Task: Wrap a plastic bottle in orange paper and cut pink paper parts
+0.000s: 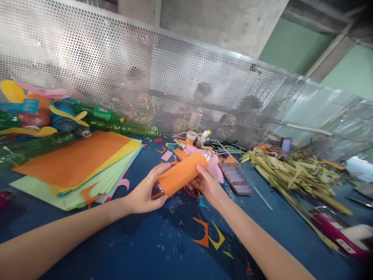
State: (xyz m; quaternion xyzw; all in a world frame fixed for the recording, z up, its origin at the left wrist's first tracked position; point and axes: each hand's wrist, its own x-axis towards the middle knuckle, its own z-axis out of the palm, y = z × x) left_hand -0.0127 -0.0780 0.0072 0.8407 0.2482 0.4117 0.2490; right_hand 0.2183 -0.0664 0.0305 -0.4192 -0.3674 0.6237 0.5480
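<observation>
- Head view: gripping orange-wrapped bottle (183, 175) with left hand (145, 190) around near-left end, right hand (209, 187) toward far-right end.
- Held above counter (116, 249), left of phone (234, 179).
- Slanting along long axis, pointing clear end (208, 154) away and rightward.

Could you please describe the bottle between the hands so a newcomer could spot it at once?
Over the blue table, find the left hand and right hand. Between them is a slanted bottle, orange-wrapped with clear ends; unlike the wrapped bottles at the left, it shows no paper strips.
</observation>
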